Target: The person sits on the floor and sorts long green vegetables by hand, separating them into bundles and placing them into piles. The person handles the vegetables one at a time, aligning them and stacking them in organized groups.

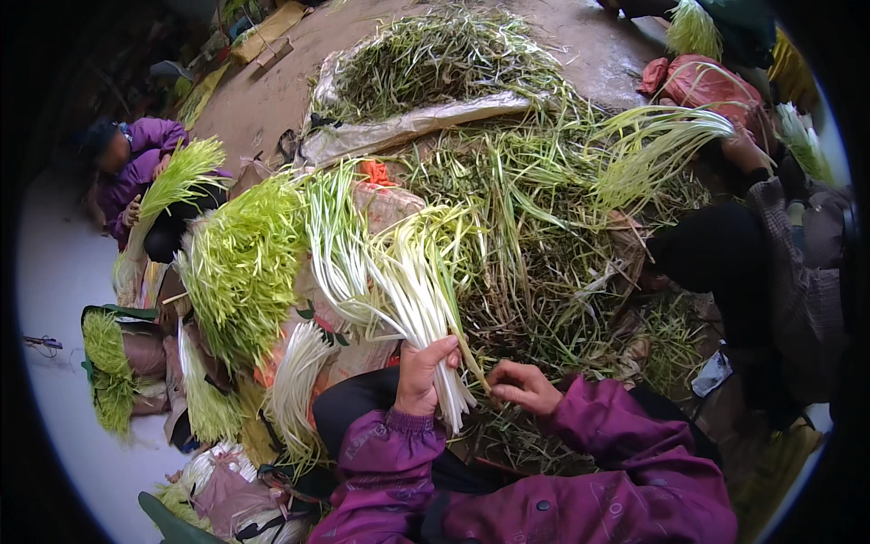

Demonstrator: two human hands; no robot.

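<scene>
My left hand (423, 376) grips a bunch of pale-stemmed leafy greens (414, 292), perhaps blanched garlic chives, around its white lower stems. The yellow-green leaf ends spread away from me and droop over the heap of trimmings. With thumb and forefinger, my right hand (525, 388) pinches the lower end of a single yellowish stalk (474, 360), which angles out from the bunch's right side. Left of the held bunch, another loose bunch with white stems (333, 251) lies on a printed sack (387, 202).
Trimmed leaves (537, 272) cover the ground ahead; more are heaped on a pale sheet (421, 126). A large yellow-green bundle (245, 265) and a white-stemmed bunch (302, 387) lie left. A person in purple (153, 146) sits at left; another person's hand (744, 146) holds greens at right.
</scene>
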